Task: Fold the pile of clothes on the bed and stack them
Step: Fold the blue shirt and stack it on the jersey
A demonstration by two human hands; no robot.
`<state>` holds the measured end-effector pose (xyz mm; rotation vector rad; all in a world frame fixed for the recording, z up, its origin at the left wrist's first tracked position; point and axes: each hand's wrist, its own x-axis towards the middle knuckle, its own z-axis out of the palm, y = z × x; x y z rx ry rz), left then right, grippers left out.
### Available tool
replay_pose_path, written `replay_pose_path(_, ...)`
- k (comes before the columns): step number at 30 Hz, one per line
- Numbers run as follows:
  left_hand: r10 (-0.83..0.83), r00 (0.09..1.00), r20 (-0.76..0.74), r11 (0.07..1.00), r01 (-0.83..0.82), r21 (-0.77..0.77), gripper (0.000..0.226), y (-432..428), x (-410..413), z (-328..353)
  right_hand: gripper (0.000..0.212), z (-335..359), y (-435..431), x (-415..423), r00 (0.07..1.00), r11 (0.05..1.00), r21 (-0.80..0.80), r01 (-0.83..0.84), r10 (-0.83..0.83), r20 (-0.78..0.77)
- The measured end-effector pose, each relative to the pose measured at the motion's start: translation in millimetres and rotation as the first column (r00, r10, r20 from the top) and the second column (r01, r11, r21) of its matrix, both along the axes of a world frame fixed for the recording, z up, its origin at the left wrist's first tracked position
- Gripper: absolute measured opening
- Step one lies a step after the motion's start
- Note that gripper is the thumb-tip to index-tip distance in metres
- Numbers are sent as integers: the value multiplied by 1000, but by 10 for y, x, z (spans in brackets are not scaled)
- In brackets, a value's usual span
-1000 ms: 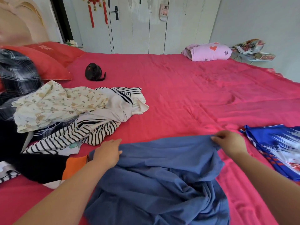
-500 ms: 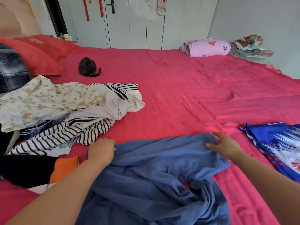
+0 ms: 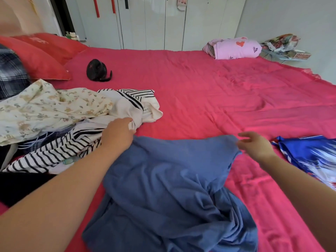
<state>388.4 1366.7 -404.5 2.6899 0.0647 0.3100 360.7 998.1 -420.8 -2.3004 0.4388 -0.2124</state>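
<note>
White cupboard doors [image 3: 154, 24] stand behind a big bed [image 3: 209, 91] with a red sheet. Two red pillows [image 3: 40, 59] lie at the far left corner of the bed. A small black fan [image 3: 97, 70] sits just beside them. A pink bundle [image 3: 234, 48] with hearts lies at the far edge, toward the right.

A pile [image 3: 54, 124] of clothes sits at the left edge of the bed. On top is a flower cloth [image 3: 45, 110]. Next to it is a white top [image 3: 131, 104] with black lines. Under them is a striped cloth [image 3: 54, 151]. A black cloth [image 3: 21, 188] lies at the near left. A check cloth [image 3: 11, 75] shows at the far end of the pile.

A blue cloth [image 3: 163, 179] lies crumpled at the near edge of the bed, in the middle, between the two arms. Its far left corner is just beside the pile.

The left hand [image 3: 118, 135] reaches to the side of the pile. Its grip is clamped on a bunched fold of the white top. The hand sits right at the blue cloth's far left corner.

The right hand [image 3: 258, 146] is at the blue cloth's far right corner. Its grip is apart, with the fingers loose and spread, and it holds nothing. I cannot tell if the thumb touches the cloth.

A shiny cloth [image 3: 312, 157], blue and white, lies at the right edge of the bed, just beside the right hand.
</note>
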Motion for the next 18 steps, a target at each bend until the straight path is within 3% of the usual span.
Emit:
replay_pose_path(3,-30,999,-20,999,31,29,43,-5,-346,-223,25,-158,166,-390,983,972,-174,-160,141,-118)
replay_pose_path(6,-8,999,-39,1000,8,9,48,98,-821,-434,22,-235,256,-817,940,948,-146,-284,245,-237)
replay_pose_path(8,46,998,-39,999,-45,13,52,189,-1151,-553,32,-258,275,-1079,896,921,-134,-365,309,-319)
replay_pose_path(11,87,985,-151,996,-89,-7,59,246,-1558,-692,34,-276,302,-1338,842,777,-378,-503,342,-416)
replay_pose_path(14,106,957,-268,988,-132,-80,58,219,-1786,-693,23,-121,234,-1432,920,843,-394,-366,266,-286)
replay_pose_path(18,69,968,-242,997,-62,34,49,172,-1938,-595,22,209,-218,-1502,1000,957,-289,-5,-1,-21)
